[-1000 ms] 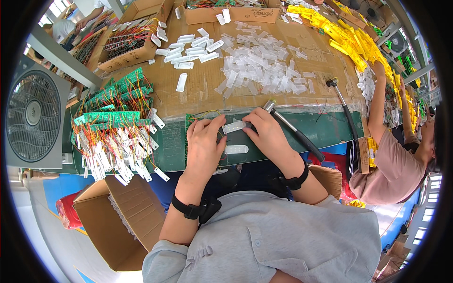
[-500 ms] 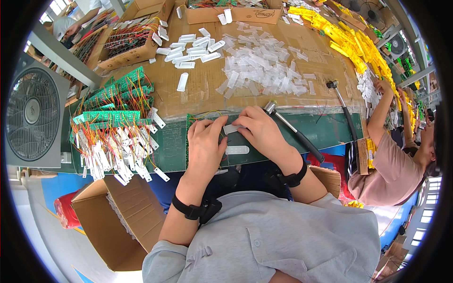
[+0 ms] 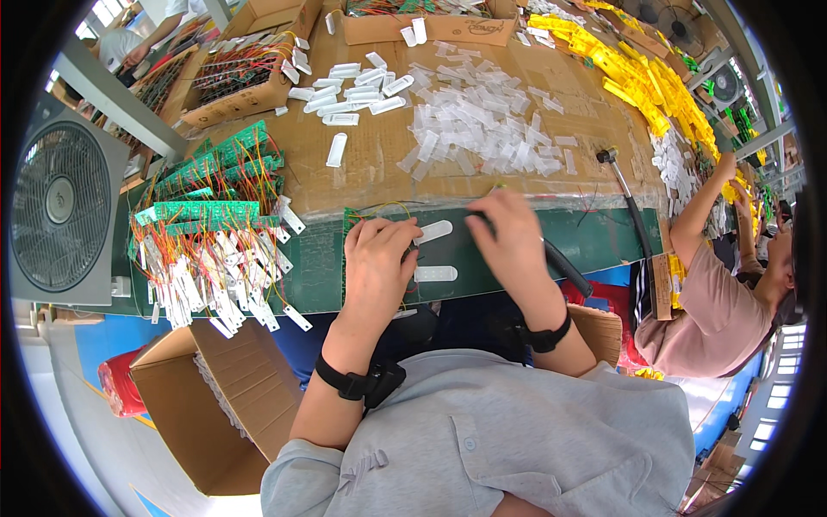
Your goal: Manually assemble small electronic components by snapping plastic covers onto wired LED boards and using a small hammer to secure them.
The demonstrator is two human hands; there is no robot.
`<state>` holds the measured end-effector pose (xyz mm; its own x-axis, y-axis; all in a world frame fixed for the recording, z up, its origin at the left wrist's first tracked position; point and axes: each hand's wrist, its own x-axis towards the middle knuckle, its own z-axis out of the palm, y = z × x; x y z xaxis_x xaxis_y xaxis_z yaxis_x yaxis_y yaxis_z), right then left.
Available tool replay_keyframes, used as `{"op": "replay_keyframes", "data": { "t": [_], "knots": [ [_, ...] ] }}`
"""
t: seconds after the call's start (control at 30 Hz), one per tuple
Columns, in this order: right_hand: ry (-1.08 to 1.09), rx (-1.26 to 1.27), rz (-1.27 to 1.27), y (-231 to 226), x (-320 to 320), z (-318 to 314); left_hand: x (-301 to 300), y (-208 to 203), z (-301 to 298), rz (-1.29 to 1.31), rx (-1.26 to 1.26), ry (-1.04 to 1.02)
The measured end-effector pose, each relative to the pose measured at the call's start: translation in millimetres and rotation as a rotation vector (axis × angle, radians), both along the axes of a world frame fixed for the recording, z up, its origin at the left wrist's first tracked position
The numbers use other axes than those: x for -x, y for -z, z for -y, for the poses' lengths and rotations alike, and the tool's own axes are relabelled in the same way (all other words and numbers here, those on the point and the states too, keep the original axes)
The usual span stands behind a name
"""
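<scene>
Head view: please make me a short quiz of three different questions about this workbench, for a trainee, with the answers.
1. True or false: the left hand rests at the near edge of the green mat, beside two white oblong pieces.
2. Which lies left of the left hand? A) a heap of green circuit boards with white tags; B) a pile of yellow parts; C) a black-handled tool.
3. Fill in: the clear plastic pieces lie on a sheet of brown ____.

Key: 1 true; 2 A; 3 cardboard. Whether the fingers of either hand, also the right hand, close on something cannot be told.
</scene>
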<state>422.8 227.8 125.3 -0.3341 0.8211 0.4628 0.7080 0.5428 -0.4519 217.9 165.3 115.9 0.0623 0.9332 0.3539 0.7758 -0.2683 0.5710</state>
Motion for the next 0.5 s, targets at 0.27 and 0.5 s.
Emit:
{"op": "replay_keyframes", "data": {
  "t": [0.27,0.5],
  "knots": [
    [0.247,0.146,0.201,4.3,-41.3,-3.7,-1.0,1.0,1.4,-0.021,-0.018,-0.012],
    [0.112,0.095,0.146,12.8,-25.9,5.9,-1.6,3.4,1.5,-0.014,-0.034,-0.013]
  ]
}}
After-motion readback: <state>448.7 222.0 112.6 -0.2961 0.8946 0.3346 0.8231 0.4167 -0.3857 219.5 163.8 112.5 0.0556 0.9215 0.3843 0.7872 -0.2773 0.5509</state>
